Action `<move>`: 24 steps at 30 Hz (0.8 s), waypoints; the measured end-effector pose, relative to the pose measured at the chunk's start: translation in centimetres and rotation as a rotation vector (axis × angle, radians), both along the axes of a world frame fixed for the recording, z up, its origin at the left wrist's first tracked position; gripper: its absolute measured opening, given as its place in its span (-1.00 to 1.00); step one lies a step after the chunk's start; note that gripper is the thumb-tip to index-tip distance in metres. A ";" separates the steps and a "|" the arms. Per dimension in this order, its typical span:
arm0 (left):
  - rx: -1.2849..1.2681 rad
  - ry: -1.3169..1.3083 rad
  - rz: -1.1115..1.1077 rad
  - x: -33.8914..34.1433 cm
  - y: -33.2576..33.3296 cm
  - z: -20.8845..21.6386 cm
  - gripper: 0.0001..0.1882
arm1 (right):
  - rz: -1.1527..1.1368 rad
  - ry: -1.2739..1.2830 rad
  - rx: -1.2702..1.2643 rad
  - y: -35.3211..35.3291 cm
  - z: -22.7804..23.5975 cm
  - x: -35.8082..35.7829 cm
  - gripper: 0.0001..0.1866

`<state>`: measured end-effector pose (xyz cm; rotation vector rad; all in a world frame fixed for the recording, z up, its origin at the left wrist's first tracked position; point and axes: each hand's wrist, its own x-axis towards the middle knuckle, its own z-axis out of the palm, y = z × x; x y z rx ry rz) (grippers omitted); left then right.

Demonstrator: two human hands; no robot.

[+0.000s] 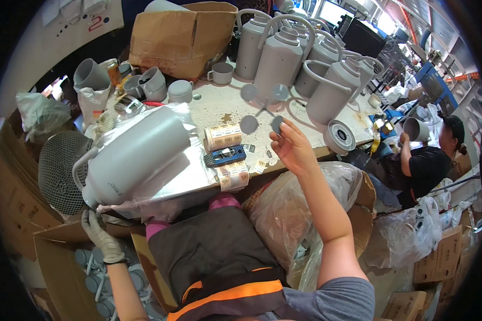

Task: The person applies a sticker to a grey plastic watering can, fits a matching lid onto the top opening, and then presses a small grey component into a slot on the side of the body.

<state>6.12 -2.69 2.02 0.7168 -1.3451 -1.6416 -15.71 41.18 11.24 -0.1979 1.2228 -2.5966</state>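
One four-disc piece (262, 111), grey, with four round discs on crossed arms, is held up over the table (209, 107), inward from its front edge. The right hand (293, 148), bare, grips it at the tips of thumb and fingers by the disc nearest the person; the other three discs point away. The left hand (102, 238), gloved, is at the front left corner, just below the mouth of one lying jug (136, 155); whether it grips or touches the jug I cannot tell.

The jug lies aslant over that corner on white sheeting, taking up much of the front left. Between it and the right hand lie one label roll (222, 136), its strip hanging over the front edge, and one blue tool (225, 156). One round lid (339, 136) sits at the front edge, right of the hand.

At least five standing jugs (278, 61) crowd the back right, beside one carton (182, 40) at the back edge. One cup (221, 73) stands before the carton. Below the front left corner, an open box (53, 257) holds many grey discs, too overlapped to count.
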 end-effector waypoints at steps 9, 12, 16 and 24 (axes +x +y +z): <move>-0.196 -0.047 -1.071 -5.4 15.8 7.9 -0.45 | 0.427 -0.086 0.112 -6.0 -1.8 7.6 -0.76; -0.040 -0.199 -1.114 -6.6 18.5 8.3 -0.71 | 0.406 -0.057 0.235 -7.1 -3.1 9.2 -0.74; 0.000 -0.161 -0.985 -7.3 19.8 4.9 -0.78 | 0.174 0.186 0.477 -7.1 -4.2 9.4 -0.82; 0.257 -0.118 -1.063 -8.5 22.8 5.9 -0.78 | -0.533 1.224 1.070 -5.9 -4.2 11.5 -0.78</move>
